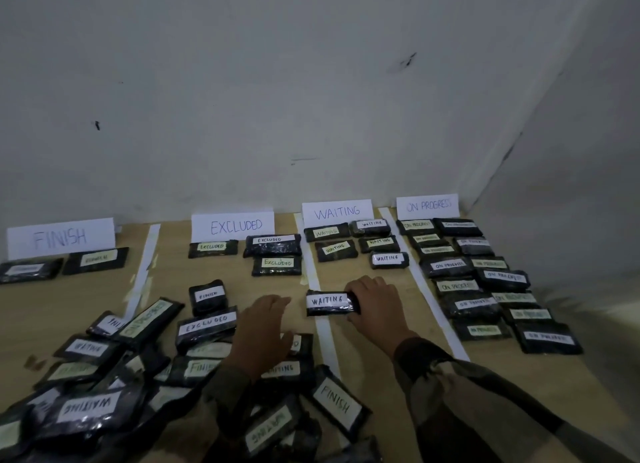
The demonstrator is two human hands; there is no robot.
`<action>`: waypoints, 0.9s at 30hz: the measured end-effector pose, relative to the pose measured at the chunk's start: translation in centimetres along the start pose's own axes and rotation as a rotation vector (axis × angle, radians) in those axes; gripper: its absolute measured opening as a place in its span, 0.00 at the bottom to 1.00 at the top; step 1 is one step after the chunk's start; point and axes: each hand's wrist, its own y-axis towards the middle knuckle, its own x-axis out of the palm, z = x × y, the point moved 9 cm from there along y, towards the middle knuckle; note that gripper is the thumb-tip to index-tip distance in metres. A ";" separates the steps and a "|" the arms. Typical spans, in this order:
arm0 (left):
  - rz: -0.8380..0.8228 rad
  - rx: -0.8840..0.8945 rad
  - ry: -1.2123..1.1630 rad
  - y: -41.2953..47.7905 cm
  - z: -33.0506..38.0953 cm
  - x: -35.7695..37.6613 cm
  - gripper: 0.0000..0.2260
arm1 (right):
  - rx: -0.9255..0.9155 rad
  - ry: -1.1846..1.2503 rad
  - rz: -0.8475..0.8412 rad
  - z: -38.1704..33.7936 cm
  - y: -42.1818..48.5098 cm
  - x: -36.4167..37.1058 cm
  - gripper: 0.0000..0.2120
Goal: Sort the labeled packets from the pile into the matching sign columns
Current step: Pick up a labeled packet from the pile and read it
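Surface: tan tabletop (166, 265), grey wall.
Right hand (375, 310): I'm gripping the WAITING packet (329, 302) by its end, across the tape strip (329, 341) below the WAITING sign (337, 212).
Left hand (263, 327): fingers lying loose over the pile (90, 348).

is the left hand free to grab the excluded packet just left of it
Likely yes: the left hand is open and holds nothing, and the EXCLUDED packet lies uncovered right beside it.

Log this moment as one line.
right hand: holds WAITING packet | packet: over white strip, below WAITING sign | left hand: open over pile
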 end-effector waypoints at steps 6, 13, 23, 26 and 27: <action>-0.052 -0.066 0.035 4.0 0.3 2.2 0.25 | 0.035 -0.020 -0.031 4.1 5.0 1.6 0.18; -0.086 -0.096 0.039 7.2 1.0 5.0 0.25 | -0.013 -0.068 -0.074 6.4 9.4 4.2 0.22; -0.117 -0.156 -0.002 9.9 1.2 7.5 0.25 | -0.089 -0.142 -0.141 7.4 12.3 6.5 0.25; -0.122 -0.173 -0.010 10.1 1.2 7.9 0.25 | -0.100 -0.151 -0.129 7.7 12.5 6.8 0.26; -0.120 -0.174 -0.014 10.0 1.2 8.0 0.25 | -0.102 -0.146 -0.122 7.7 12.5 6.8 0.26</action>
